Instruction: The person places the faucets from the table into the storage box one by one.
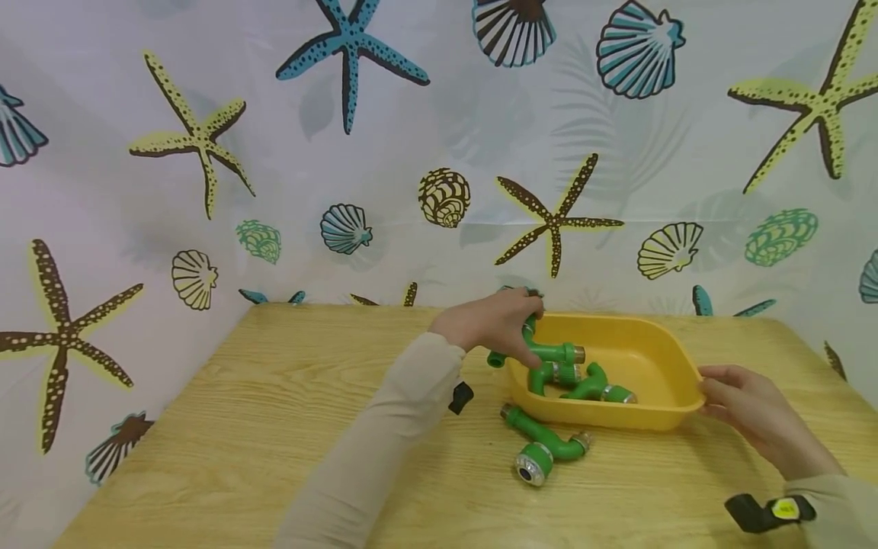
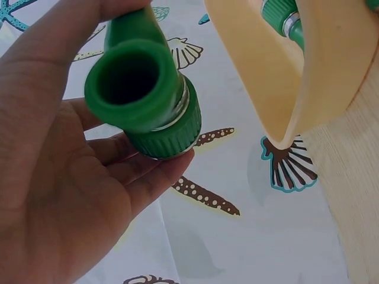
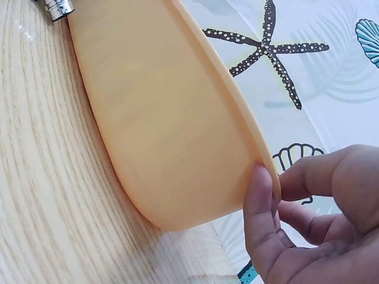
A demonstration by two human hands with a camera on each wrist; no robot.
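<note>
The left hand (image 1: 495, 326) curls round a green pipe fitting (image 1: 542, 349) above the near-left rim of the yellow tub (image 1: 658, 343). The right hand (image 1: 744, 408) pinches the tub's right rim, thumb outside. Two more fittings (image 1: 583, 383) lie inside the tub, and another (image 1: 545, 442) lies just in front. If released carelessly, the held fitting could catch the rim and tip outside, or jolt the lightly held tub.

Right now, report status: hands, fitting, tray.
Left hand grips green fitting over yellow tray. Right hand pinches tray rim. One fitting on table, outside tray.
</note>
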